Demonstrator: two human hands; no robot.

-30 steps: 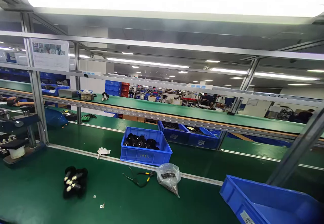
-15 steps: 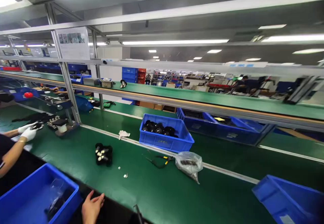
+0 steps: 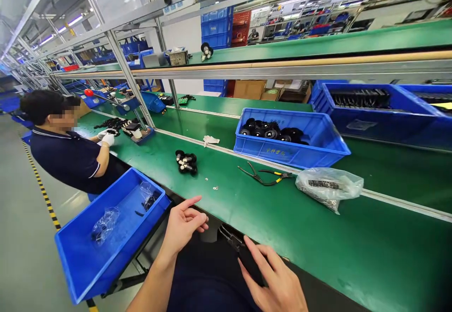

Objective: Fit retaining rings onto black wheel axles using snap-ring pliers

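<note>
My right hand [image 3: 275,274] is closed around black-handled pliers [image 3: 231,237], their thin jaws pointing up and left over the bench's front edge. Left of the jaws is my left hand [image 3: 185,225], index finger stretched out, thumb and other fingers pinched together. Something tiny may sit at that thumb tip, too small to make out. Beyond it on the green bench [image 3: 247,218] lie small light washer-like pieces [image 3: 215,188] and a cluster of black wheels with metal hubs [image 3: 186,162]. Another pair of pliers [image 3: 264,176] with black and yellow handles rests farther back.
A blue bin [image 3: 289,154] of black wheels stands behind a clear bag [image 3: 330,187] of small metal parts. At left is a blue crate [image 3: 109,251] holding plastic bags. A co-worker in white gloves [image 3: 108,138] sits farther left. A white glove [image 3: 211,140] lies mid-bench.
My view has turned down and to the left. My left hand has come up over the bench edge, its fingers drawn into a pinch. My right hand and the pliers now show fully.
</note>
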